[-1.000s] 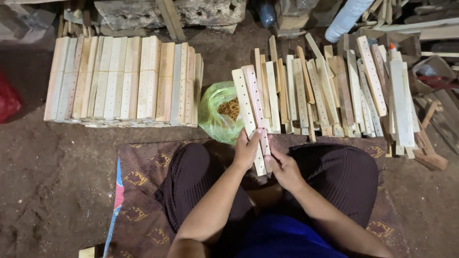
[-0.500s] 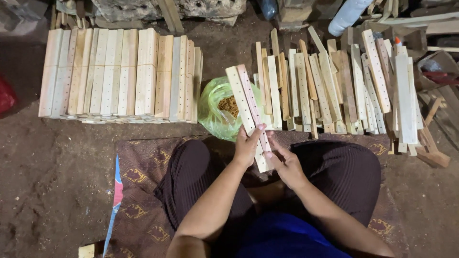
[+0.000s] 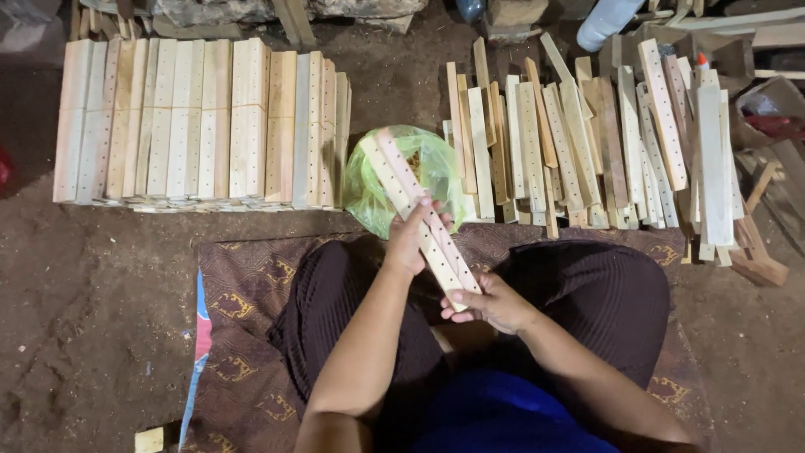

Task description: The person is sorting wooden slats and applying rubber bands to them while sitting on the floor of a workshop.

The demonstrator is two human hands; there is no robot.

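Centrally, just below the middle of the frame, two pale wooden slats (image 3: 419, 220) with rows of small drilled holes are held together, slanting from upper left to lower right above the person's lap; the left hand (image 3: 412, 237) is wrapped around their middle, fingers closed on the wood; the right hand (image 3: 495, 304) grips the lower end, thumb and fingers pinched on it; the upper ends of the slats reach over a green plastic bag (image 3: 436, 172) that sits on the ground just beyond the knees, with something brownish inside; under the person lies a dark patterned mat (image 3: 251, 335) with a blue and red edge on its left; at the upper left of the frame a neat stack of drilled slats (image 3: 201, 122) lies side by side on the dirt floor (image 3: 92, 285); at the upper right a looser heap of slats (image 3: 604, 143) lies at mixed angles, some leaning across others; a small wooden block (image 3: 149, 439) sits at the bottom left.
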